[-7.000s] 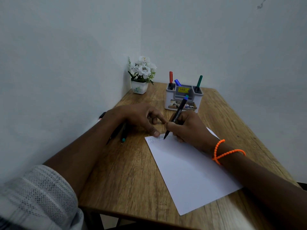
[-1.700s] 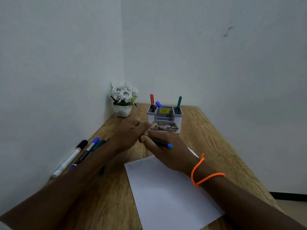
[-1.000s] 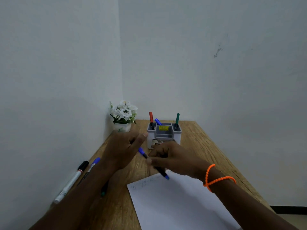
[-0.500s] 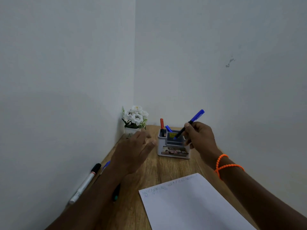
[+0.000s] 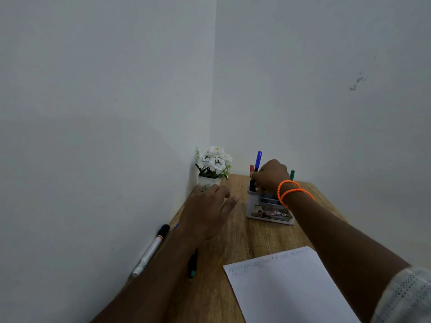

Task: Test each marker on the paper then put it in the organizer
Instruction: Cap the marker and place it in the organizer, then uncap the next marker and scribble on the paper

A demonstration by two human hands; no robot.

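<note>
The blue-capped marker [image 5: 256,169] stands nearly upright a little right of the frame's centre, its dark lower end inside the left rear compartment of the organizer [image 5: 268,212] and its blue cap rising above the right hand [image 5: 270,176]. That hand reaches in from the lower right and curls its fingers round the marker's barrel just above the organizer's rim. An orange beaded bracelet [image 5: 292,188] circles the wrist. Beside the blue cap, just to its left, a red marker [image 5: 251,168] shows its tip, and a green marker [image 5: 292,174] pokes up at the organizer's right rear, past the hand.

The left hand [image 5: 207,209] hovers left of centre over the wooden table [image 5: 242,236], fingers loose and slightly spread, holding nothing; it sits near the organizer without touching it.

The paper [image 5: 286,285] lies at the lower centre, faint scribbles along its top edge. At the lower left, against the wall, lies a white marker with a black cap [image 5: 151,250]. A dark marker with a teal end [image 5: 192,264] lies just right of the left forearm, partly hidden by it. A small pot of white flowers [image 5: 213,167] stands in the table's far corner, left of the organizer.
</note>
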